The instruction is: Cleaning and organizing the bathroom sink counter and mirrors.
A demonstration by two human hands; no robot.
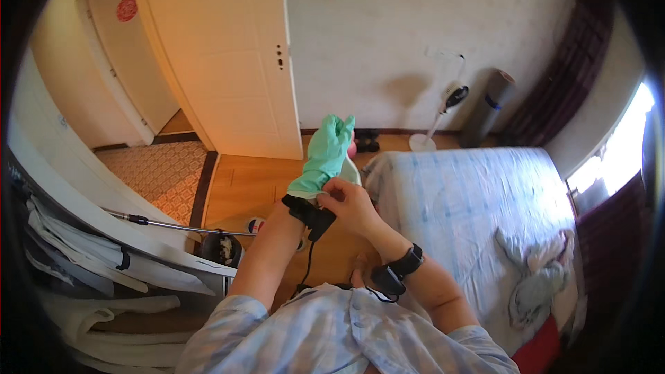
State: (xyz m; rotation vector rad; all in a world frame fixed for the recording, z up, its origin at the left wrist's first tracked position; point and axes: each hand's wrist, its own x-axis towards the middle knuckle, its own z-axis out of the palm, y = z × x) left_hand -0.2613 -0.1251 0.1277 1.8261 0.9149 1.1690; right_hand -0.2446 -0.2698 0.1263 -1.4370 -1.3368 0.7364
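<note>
A green rubber glove covers my left hand, which is raised in front of me with the fingertips pointing away. Its cuff ends just above a black strapped device with a cable on my left wrist. My bare right hand pinches the cuff edge between thumb and fingers. A paler green-white flap hangs beside the glove, partly hidden; I cannot tell whether it belongs to the same glove. Whether the gloved fingers hold anything is unclear. Another black device is strapped to my right forearm.
A bed with crumpled cloth stands right. On the left, a metal pole crosses above a dark bin, near an open wardrobe with clothes. Ahead are a door, a white stand and a rolled mat.
</note>
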